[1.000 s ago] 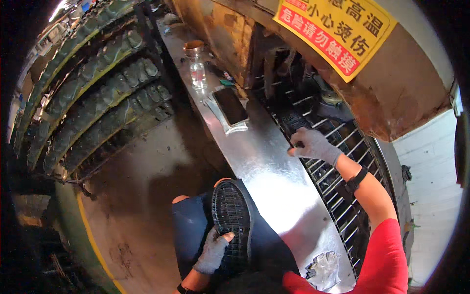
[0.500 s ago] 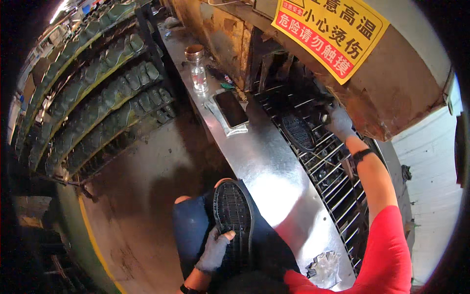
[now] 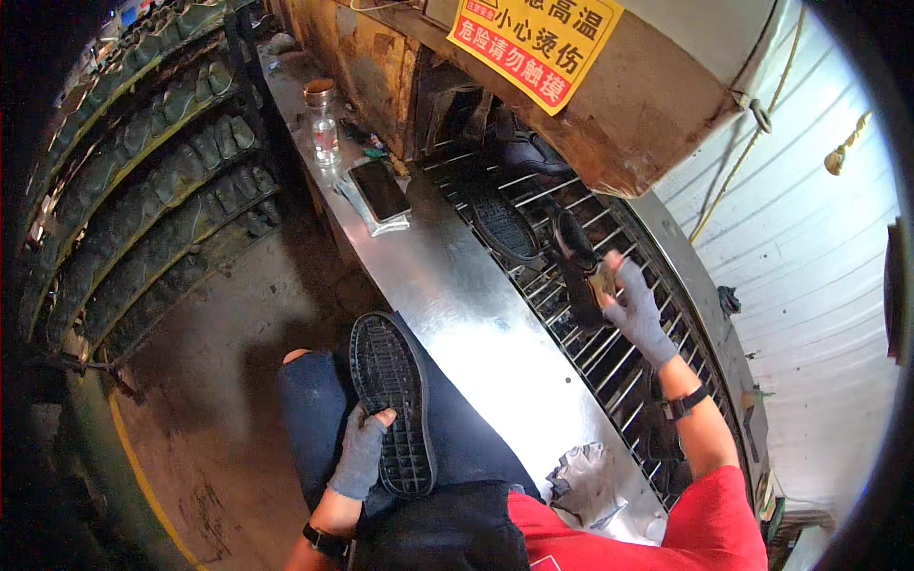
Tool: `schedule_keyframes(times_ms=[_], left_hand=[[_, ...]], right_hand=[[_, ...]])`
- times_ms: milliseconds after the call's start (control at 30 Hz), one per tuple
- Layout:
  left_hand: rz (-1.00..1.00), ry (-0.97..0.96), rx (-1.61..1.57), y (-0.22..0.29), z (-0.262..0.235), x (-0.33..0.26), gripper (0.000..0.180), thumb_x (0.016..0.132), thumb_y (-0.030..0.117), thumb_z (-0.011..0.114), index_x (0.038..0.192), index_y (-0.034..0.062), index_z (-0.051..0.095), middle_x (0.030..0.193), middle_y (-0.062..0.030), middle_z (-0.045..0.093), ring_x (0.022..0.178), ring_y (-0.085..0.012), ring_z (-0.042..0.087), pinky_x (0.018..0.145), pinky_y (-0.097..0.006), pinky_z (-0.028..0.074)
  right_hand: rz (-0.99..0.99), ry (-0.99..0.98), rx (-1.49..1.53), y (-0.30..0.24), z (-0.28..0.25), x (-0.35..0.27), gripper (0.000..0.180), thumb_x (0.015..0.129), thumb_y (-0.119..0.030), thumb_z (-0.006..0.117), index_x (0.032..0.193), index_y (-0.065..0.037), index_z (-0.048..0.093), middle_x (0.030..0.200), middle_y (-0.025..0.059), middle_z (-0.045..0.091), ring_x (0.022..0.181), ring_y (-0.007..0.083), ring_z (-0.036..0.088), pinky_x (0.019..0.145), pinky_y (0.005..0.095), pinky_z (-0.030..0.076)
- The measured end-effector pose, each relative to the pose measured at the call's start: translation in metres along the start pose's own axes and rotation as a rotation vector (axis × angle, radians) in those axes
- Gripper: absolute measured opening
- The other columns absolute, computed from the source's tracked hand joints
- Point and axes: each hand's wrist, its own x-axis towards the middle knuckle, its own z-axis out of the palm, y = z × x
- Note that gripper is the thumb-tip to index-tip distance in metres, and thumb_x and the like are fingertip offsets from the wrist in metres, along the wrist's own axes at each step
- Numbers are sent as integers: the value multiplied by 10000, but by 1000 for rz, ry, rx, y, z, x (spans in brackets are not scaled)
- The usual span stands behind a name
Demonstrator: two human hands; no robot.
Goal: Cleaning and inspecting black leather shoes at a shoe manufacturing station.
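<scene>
My left hand [image 3: 360,455], in a grey fingerless glove, grips a black shoe sole [image 3: 390,381] over my lap, thumb on its ridged face. On the right, my gloved right hand [image 3: 636,309] is at the end of a dark shoe [image 3: 573,238] above the metal rack. Thumb and fingers lie on either side of the shoe's tan-coloured end [image 3: 600,283]. A second black sole [image 3: 506,228] lies on the rack's bars, left of that shoe. Farther back, another dark shoe [image 3: 533,152] sits partly under the hood.
Between my legs and the rack runs a metal ledge [image 3: 457,285] bearing a phone [image 3: 379,190], a glass bottle [image 3: 324,128] and a crumpled silvery piece [image 3: 586,481]. A hood with a yellow-red sign [image 3: 538,43] overhangs the rack. Shelves of shoes [image 3: 171,133] stand at left.
My right hand has come back from under the hood, and a dark shoe now shows at its fingers. My left hand still holds the sole, now more fully in view. The whole view has shifted.
</scene>
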Motion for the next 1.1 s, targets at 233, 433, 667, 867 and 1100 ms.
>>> schedule_keyframes(times_ms=[233, 433, 667, 867, 1100], left_hand=[[43, -101, -9, -9, -6, 4, 449, 942, 211, 725, 1347, 33, 648, 1209, -67, 706, 1088, -181, 645, 1002, -321, 515], [287, -51, 328, 5, -16, -14, 481, 996, 165, 702, 1432, -1, 582, 1324, -95, 668, 1140, -205, 631, 1059, -354, 507], [676, -207, 119, 62, 1, -18, 590, 1089, 267, 600, 1598, 22, 428, 1483, -158, 581, 1377, -260, 570, 1153, -404, 452], [1091, 37, 365, 83, 72, 4, 729, 1074, 332, 633, 1667, 81, 292, 1486, -183, 567, 1325, -256, 596, 1121, -399, 479], [566, -574, -488, 96, 39, -24, 875, 974, 661, 638, 1603, 114, 370, 1368, -279, 640, 1267, -456, 642, 1065, -604, 551]], right_hand=[[786, -194, 723, 73, 36, -10, 954, 893, -398, 829, 1632, -13, 364, 1419, 111, 643, 1340, 212, 604, 1158, 366, 407], [873, -96, 1040, 64, 38, -44, 334, 996, -300, 649, 1227, -65, 706, 1078, 42, 750, 997, 177, 700, 903, 325, 524], [919, -127, 1615, -71, 30, -121, 737, 782, -285, 718, 1415, 67, 582, 1300, 212, 722, 1160, 365, 722, 1058, 505, 588], [618, -512, 1176, -218, 53, -95, 1274, 646, -629, 877, 1578, 87, 386, 1517, 235, 566, 1390, 349, 585, 1191, 461, 459], [568, -762, 1450, -281, 95, -55, 958, 955, -751, 613, 1492, 39, 535, 1429, 147, 639, 1277, 220, 632, 1101, 352, 502]])
